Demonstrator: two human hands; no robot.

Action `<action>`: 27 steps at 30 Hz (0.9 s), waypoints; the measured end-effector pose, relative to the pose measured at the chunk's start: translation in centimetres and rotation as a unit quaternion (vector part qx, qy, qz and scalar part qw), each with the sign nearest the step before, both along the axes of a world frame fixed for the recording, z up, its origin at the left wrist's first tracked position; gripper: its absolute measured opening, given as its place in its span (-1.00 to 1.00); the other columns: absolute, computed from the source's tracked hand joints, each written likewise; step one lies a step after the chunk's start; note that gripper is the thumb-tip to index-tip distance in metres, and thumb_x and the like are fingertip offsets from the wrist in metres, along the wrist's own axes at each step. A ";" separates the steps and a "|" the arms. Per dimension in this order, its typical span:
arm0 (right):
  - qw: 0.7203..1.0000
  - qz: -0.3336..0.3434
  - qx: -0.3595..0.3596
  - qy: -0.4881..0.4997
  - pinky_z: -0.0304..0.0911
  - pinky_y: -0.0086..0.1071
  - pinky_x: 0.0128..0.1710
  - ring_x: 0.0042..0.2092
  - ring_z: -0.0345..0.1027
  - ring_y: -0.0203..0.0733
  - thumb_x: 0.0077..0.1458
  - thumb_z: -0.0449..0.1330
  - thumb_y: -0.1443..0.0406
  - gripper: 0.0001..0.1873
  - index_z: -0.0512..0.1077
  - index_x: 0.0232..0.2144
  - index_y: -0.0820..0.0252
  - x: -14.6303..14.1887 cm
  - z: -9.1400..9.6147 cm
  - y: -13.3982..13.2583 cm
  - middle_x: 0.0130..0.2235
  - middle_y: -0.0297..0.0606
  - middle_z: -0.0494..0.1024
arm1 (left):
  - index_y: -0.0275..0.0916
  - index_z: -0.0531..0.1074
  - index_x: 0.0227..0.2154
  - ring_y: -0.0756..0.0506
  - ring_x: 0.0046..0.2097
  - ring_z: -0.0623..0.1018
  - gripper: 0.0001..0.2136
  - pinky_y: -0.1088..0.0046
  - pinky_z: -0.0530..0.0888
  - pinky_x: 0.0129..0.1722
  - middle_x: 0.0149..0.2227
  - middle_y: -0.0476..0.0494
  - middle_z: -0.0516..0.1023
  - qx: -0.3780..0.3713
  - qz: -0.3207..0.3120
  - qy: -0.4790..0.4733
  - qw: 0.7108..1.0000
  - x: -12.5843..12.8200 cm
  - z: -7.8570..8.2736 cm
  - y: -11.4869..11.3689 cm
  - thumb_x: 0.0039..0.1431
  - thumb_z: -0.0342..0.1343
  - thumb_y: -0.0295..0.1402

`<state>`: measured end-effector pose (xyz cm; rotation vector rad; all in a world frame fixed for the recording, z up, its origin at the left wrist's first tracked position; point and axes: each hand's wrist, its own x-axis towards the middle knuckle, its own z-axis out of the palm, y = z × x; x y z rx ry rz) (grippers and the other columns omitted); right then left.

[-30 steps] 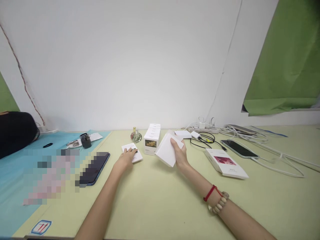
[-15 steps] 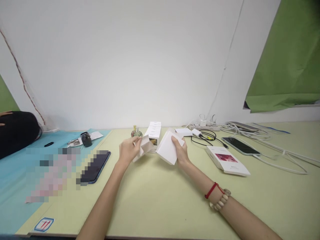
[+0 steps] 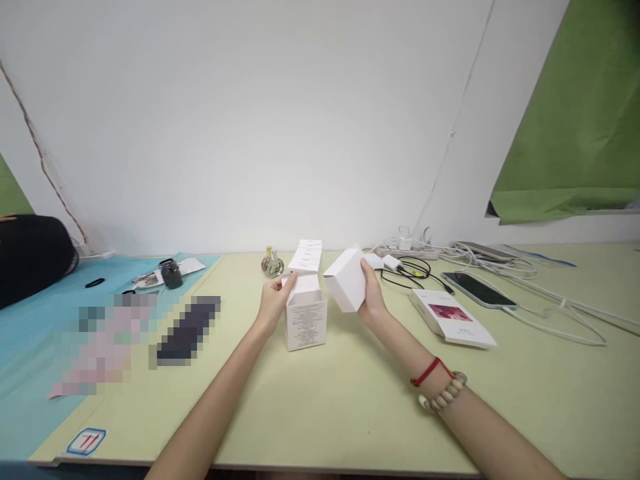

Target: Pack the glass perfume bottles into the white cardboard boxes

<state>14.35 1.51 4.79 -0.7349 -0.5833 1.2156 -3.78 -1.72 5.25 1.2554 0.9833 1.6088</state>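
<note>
My left hand [image 3: 274, 303] pinches the raised flap of a small white carton [image 3: 306, 327], whose top is open and whose front carries dense printed text. In my right hand [image 3: 373, 293] is a plain white box [image 3: 345, 283], tilted above the table just right of the carton. Its far sides are hidden from me. Behind the carton runs a row of white boxes [image 3: 309, 255] toward the wall. Two small glass bottles [image 3: 273, 265] with gold and silver caps stand left of that row.
To the right lie a white box with a red picture [image 3: 450, 315], a phone [image 3: 477, 290] and tangled cables [image 3: 417, 268]. A power strip [image 3: 407, 252] sits by the wall. On the left are a dark jar [image 3: 171, 275] and blurred-out items on blue cloth [image 3: 30, 373].
My left hand has brought the carton upright, lower and to the right, its printed face now toward me. My right hand has turned the plain white box and raised it slightly.
</note>
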 end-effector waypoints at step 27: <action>0.998 -0.041 0.028 -0.038 0.31 -0.49 -0.58 -0.34 0.40 -0.26 -0.11 0.20 0.06 -0.48 0.30 -0.08 0.07 0.0 -1.8 1.3 -0.16 -0.30 0.49 | -0.10 0.04 0.00 0.05 -0.43 0.40 -0.48 0.58 0.32 -0.49 -0.26 -0.06 0.42 0.175 -0.012 0.326 0.929 1.9 -2.9 -1.8 -0.01 0.08 -0.14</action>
